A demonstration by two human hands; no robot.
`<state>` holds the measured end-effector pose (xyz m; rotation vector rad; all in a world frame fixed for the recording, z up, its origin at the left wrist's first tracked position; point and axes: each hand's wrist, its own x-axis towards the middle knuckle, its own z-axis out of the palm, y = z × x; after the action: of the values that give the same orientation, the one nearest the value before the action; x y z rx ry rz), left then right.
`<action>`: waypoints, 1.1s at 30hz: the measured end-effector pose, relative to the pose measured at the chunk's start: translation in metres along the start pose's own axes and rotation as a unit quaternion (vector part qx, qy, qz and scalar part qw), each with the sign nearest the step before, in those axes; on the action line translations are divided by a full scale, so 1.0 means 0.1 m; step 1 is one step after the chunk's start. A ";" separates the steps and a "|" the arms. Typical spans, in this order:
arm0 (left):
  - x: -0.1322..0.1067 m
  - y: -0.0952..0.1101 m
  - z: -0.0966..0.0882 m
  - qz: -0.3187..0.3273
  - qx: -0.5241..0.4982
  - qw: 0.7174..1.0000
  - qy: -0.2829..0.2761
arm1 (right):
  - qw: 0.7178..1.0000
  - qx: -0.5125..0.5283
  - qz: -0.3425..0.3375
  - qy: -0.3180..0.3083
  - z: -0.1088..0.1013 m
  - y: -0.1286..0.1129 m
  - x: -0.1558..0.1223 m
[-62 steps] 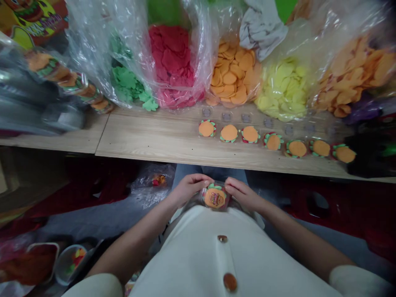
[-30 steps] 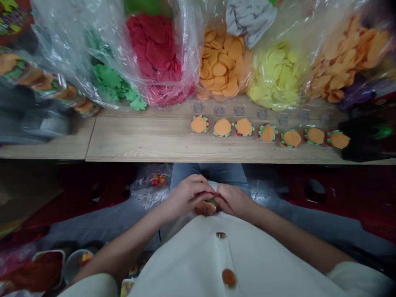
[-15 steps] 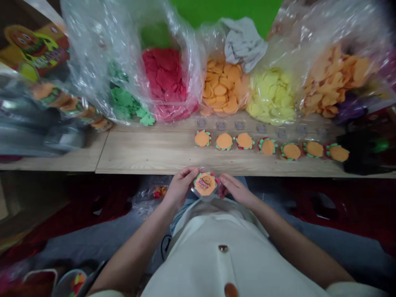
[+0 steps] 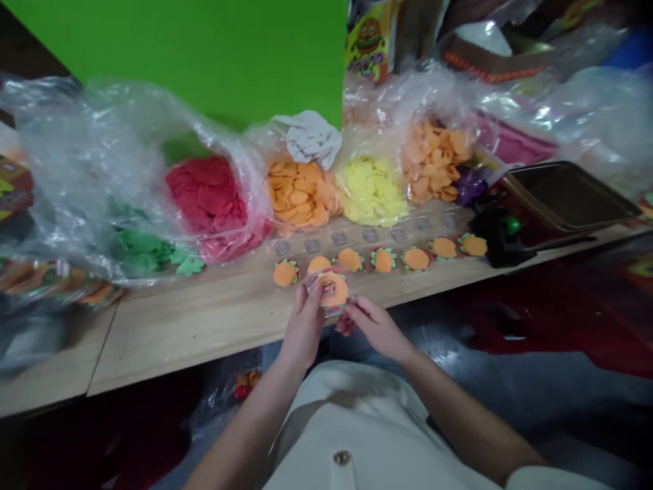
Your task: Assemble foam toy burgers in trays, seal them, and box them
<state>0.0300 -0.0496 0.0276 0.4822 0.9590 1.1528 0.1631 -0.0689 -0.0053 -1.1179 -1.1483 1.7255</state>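
Note:
Between my hands, at the table's front edge, is a clear plastic clamshell pack (image 4: 334,289) holding an orange foam burger with a printed picture on top. My left hand (image 4: 305,323) grips its left side, thumb over the rim. The fingers of my right hand (image 4: 375,323) close on its lower right corner. Just behind the pack, a row of several foam burgers (image 4: 383,260) in clear shells runs across the wooden table (image 4: 204,320); the held pack partly covers one of them. Their grey-marked lids (image 4: 339,238) lie open behind them.
Behind the row stand open plastic bags of green foam pieces (image 4: 143,248), red pieces (image 4: 207,197), orange discs (image 4: 298,194), yellow pieces (image 4: 372,187) and more orange pieces (image 4: 436,160). A crumpled white cloth (image 4: 312,139) rests above them. At right sits a dark tray (image 4: 576,197).
Both hands have lifted the pack from in front of my body up over the table's front edge. My view has turned to the right, bringing the dark tray into sight.

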 end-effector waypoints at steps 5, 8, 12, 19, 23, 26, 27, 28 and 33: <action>0.05 -0.15 0.38 -0.011 0.017 1.000 -0.004 | 0.999 -0.011 -0.037 0.011 -0.43 0.02 -0.10; 0.13 -0.12 0.48 -0.047 0.020 0.998 0.037 | 0.978 -0.163 -0.056 0.115 -1.33 -0.24 -0.22; 0.29 -0.06 0.55 -0.059 0.037 0.995 0.078 | 0.799 -0.152 -0.006 0.582 -2.79 -0.71 -0.54; 0.35 -0.19 0.74 -0.063 0.038 0.994 0.075 | 0.870 -0.022 0.121 0.477 -3.73 -0.85 -0.65; 0.34 -0.26 0.81 -0.068 0.042 0.994 0.070 | 0.890 0.014 0.122 0.438 -3.78 -0.80 -0.64; 0.33 -0.26 0.83 -0.066 0.044 0.995 0.064 | 0.890 0.026 0.095 0.446 -3.77 -0.78 -0.65; 0.32 -0.26 0.83 -0.065 0.043 0.995 0.063 | 0.888 0.030 0.077 0.453 -3.74 -0.76 -0.66; 0.32 -0.25 0.83 -0.064 0.042 0.995 0.063 | 0.884 0.034 0.056 0.462 -3.70 -0.73 -0.68; 0.28 -0.23 0.82 -0.072 0.046 0.995 0.053 | 0.840 0.037 -0.040 0.540 -3.47 -0.49 -0.73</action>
<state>0.1137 -0.0206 0.0437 0.4209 1.1247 1.0164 0.5188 -0.0261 -0.0140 -1.6211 -0.3772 0.7690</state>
